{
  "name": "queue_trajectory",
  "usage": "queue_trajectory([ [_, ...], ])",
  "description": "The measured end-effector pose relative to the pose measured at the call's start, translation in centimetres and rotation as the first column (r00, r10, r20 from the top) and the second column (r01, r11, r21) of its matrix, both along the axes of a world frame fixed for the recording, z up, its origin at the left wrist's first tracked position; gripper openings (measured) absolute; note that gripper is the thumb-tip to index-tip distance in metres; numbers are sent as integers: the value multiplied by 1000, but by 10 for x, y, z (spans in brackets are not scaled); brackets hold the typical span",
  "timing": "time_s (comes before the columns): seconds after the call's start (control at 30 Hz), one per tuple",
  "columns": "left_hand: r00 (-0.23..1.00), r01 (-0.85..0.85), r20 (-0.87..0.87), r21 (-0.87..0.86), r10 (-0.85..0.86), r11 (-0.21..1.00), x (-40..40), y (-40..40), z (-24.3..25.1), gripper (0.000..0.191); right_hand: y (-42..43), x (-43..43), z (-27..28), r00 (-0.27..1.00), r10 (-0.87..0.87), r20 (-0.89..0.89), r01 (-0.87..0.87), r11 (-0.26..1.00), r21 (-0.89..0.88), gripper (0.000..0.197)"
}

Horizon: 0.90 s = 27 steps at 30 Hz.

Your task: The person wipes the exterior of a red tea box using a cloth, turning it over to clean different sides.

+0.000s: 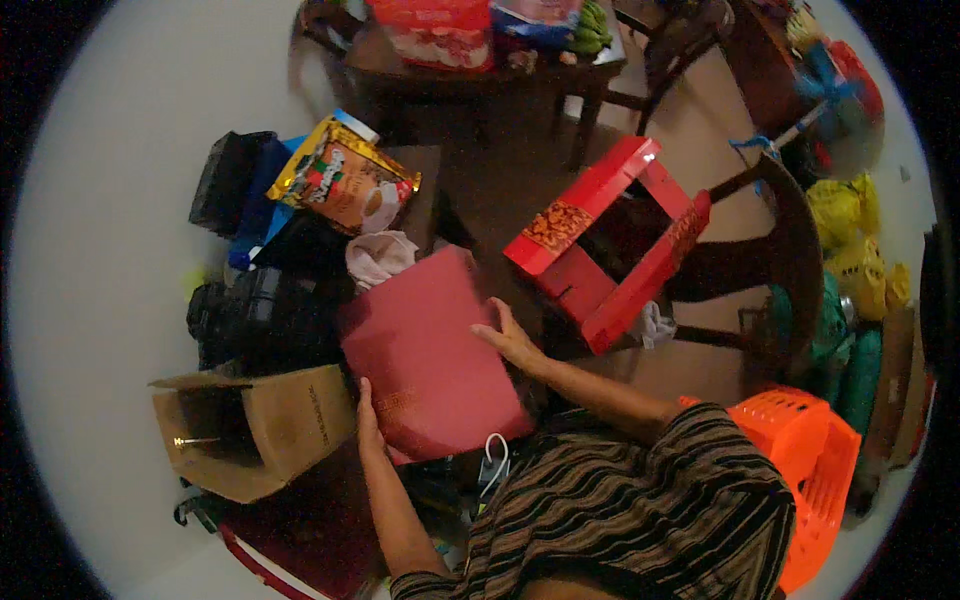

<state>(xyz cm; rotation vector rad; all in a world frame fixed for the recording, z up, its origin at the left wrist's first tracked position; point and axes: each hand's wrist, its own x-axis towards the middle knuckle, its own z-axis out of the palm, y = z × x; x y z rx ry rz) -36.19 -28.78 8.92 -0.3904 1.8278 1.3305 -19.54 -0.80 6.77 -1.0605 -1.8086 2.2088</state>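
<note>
A pinkish-red cardboard box (431,349) lies tilted in front of me, between my two hands. My left hand (370,424) is against its lower left side, fingers stretched along the edge. My right hand (514,337) grips the opposite edge, with the thumb over the top face. Farther right rests a glossy red carton piece (555,274) with a large cut-out window and patterned bands. A crumpled pale cloth (381,256) touches or nearly touches the pinkish box's far corner. Whatever supports the box is hidden beneath it.
An open brown cardboard box (304,409) sits at the left, near black bags (262,315). Beyond them is a yellow-brown coffee packet (349,180). Right are a dark wooden chair (795,225) and an orange plastic chair (795,435). A wooden table (375,56) stands ahead.
</note>
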Motion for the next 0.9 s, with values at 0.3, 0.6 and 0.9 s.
queue_trajectory([
  [0.3,989,-95,-120,-73,86,993,39,-2,24,94,-26,8,49,999,-40,23,35,984,172,95],
  [0.6,974,-221,163,837,158,500,69,-32,-27,75,-73,102,157,910,179,-374,172,657,734,108],
  [0.9,982,-164,188,909,-25,382,143,-4,-16,71,-79,233,205,880,319,-352,228,366,902,101],
])
